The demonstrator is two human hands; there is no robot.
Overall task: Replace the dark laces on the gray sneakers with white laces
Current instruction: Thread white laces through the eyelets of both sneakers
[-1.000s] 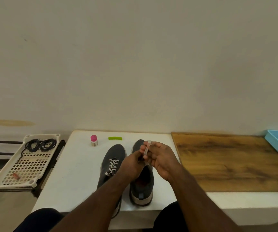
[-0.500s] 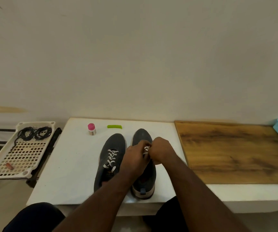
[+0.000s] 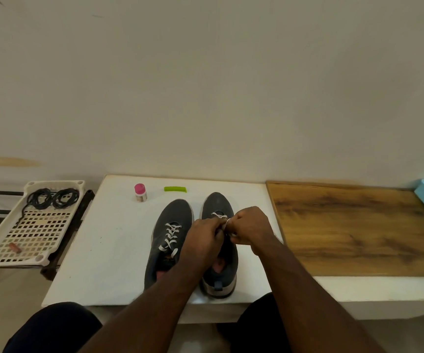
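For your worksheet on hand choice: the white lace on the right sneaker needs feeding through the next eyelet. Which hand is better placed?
Probably the right hand: the white lace emerges at its fingertips, just above the right sneaker eyelets. The left hand pinches alongside and looks better placed to steady.

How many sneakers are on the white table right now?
2. The left sneaker lies in the middle of the white table, laced white. The right sneaker sits beside it, partly covered by the left hand and right hand working its white lace.
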